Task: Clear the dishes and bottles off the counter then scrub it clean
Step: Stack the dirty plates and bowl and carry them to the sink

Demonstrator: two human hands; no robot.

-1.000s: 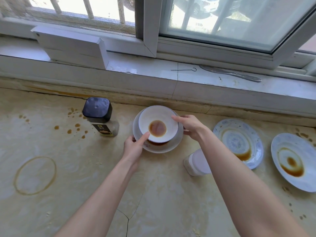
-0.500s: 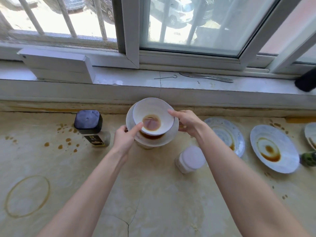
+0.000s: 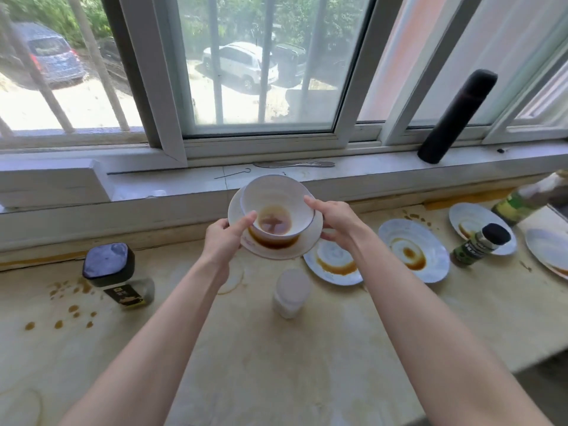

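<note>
**Now: bowl (image 3: 276, 207) and white plate (image 3: 304, 241) up in both hands**

Brown dregs pool in the bowl, which sits on the white plate, and both are clear of the stained surface (image 3: 307, 348). The left hand (image 3: 226, 236) grips the plate's near rim, thumb on the bowl. The right hand (image 3: 336, 219) has its fingers (image 3: 313, 202) curled over the opposite rim. Just below the fingers stands a white-lidded jar (image 3: 292, 292), off to their left a black-capped bottle (image 3: 112, 276), and to their right a sauce-smeared plate (image 3: 335, 265).

Your left hand (image 3: 226, 238) and right hand (image 3: 336, 218) hide most of their fingers beneath the held plate (image 3: 295, 252), so you cannot see how they lie there. The far-right plate (image 3: 547, 250) is cut off by the edge, and the green bottle (image 3: 519, 206) behind it is blurred, its top a smear. The label on the black-lidded jar (image 3: 123, 295) is too small to read.
</note>
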